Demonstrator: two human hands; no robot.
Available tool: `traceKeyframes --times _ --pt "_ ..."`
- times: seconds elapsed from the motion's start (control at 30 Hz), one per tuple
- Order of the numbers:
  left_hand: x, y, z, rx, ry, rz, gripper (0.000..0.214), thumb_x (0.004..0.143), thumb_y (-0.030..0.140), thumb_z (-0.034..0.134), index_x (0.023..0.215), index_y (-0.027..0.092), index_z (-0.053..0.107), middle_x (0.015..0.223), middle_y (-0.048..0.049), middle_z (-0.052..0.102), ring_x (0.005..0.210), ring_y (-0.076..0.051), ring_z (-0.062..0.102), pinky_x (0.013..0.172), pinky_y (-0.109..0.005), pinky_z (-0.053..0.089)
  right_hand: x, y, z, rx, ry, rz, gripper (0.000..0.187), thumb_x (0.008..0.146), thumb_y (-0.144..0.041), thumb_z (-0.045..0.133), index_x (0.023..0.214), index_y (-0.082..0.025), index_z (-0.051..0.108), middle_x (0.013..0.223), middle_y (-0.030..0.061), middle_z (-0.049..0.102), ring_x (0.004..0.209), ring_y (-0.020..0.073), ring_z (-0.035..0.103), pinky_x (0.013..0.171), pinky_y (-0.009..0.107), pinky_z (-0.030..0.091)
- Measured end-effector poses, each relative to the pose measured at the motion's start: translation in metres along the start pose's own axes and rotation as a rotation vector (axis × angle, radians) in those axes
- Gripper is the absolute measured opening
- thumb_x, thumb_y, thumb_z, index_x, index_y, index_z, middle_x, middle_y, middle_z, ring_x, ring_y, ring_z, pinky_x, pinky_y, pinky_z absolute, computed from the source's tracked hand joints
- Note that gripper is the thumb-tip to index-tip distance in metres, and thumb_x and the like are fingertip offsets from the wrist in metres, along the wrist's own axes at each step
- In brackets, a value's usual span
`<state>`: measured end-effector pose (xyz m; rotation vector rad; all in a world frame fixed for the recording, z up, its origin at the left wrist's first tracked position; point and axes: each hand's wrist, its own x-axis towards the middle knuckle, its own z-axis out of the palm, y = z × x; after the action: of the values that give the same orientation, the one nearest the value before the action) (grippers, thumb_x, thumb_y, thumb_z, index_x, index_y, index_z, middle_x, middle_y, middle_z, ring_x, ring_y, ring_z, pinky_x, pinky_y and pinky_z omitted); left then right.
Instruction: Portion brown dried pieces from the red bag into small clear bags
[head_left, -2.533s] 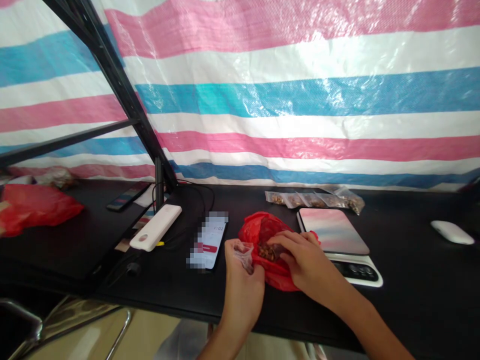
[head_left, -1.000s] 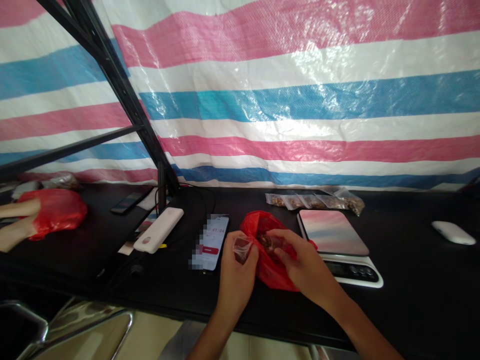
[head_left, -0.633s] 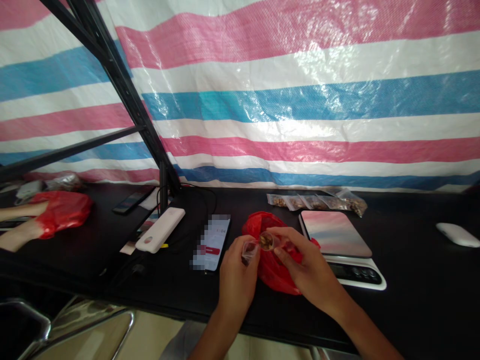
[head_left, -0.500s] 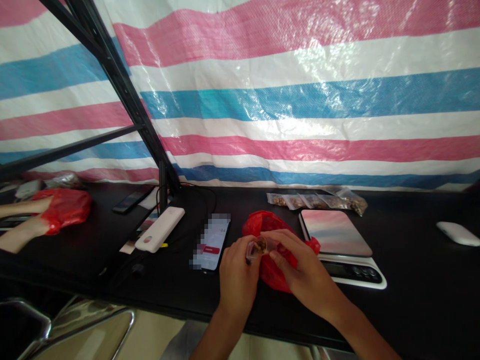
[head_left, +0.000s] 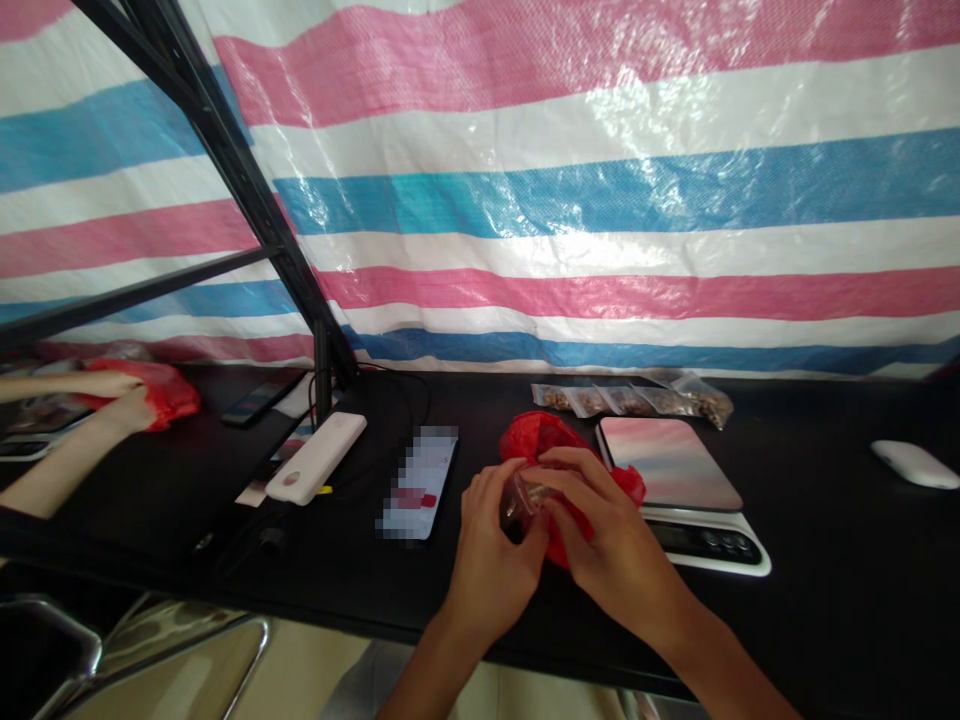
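With the left hand (head_left: 496,550) gripping a small clear bag (head_left: 514,506) beside the red bag (head_left: 546,432) (whether the right hand (head_left: 613,535) grips anything, I cannot tell), a slack mouth could cause spills.

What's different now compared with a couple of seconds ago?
The right hand, earlier dipping into the red bag, has moved out and left to meet the left hand, which still holds the small clear bag. At far left, the other red bag has shifted rightward and farther away. The scale, phone and row of filled packets stayed put.
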<state>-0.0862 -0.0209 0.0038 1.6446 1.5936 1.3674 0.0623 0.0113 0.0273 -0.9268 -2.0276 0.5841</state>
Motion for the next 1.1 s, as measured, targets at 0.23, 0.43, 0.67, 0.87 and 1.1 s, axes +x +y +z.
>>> traceKeyframes --times 0.23,0.43,0.67,0.87,1.1 --pt "-0.003 -0.015 -0.002 -0.008 0.014 0.003 0.044 0.091 0.021 0.062 0.134 0.028 0.054 0.131 -0.0073 0.064 0.124 -0.027 0.058 0.108 -0.046 0.045 -0.003 0.001 0.002 0.016 -0.003 -0.089 0.046 0.098 -0.010 0.046 0.133 -0.033 0.065 0.139 0.0072 0.057 0.127 0.0216 0.060 0.107 0.040 0.054" --pt "-0.004 -0.016 -0.003 0.064 -0.037 -0.080 0.034 0.091 0.021 0.059 0.124 0.023 0.054 0.123 -0.0111 0.064 0.116 -0.030 0.059 0.103 -0.051 0.045 -0.003 -0.001 0.007 0.021 -0.031 -0.064 0.042 0.099 -0.014 0.052 0.136 -0.031 0.060 0.133 0.0070 0.062 0.125 0.0199 0.061 0.108 0.037 0.052" --pt "-0.005 -0.021 -0.002 0.113 -0.029 0.006 0.036 0.092 0.019 0.056 0.127 0.023 0.052 0.124 -0.0110 0.063 0.119 -0.030 0.056 0.106 -0.052 0.042 -0.003 -0.002 0.009 0.028 -0.045 -0.119 0.042 0.100 -0.009 0.047 0.133 -0.030 0.060 0.137 0.0052 0.061 0.129 0.0164 0.058 0.111 0.032 0.048" --pt "-0.004 -0.015 -0.004 0.150 0.087 -0.068 0.036 0.085 0.011 0.053 0.118 0.024 0.055 0.118 -0.0085 0.066 0.113 -0.028 0.060 0.103 -0.050 0.041 -0.002 -0.005 0.009 -0.063 0.023 -0.131 0.038 0.097 -0.022 0.063 0.134 -0.032 0.060 0.127 0.0038 0.066 0.118 0.0186 0.064 0.102 0.032 0.053" --pt "0.002 -0.005 -0.003 0.122 0.245 -0.205 0.015 0.097 0.039 0.052 0.096 0.024 0.052 0.087 -0.0027 0.060 0.083 -0.024 0.059 0.084 -0.040 0.045 0.009 0.017 -0.016 -0.404 0.135 -0.067 0.029 0.096 -0.014 0.056 0.121 -0.024 0.068 0.125 0.0071 0.071 0.115 0.0265 0.065 0.103 0.045 0.049"
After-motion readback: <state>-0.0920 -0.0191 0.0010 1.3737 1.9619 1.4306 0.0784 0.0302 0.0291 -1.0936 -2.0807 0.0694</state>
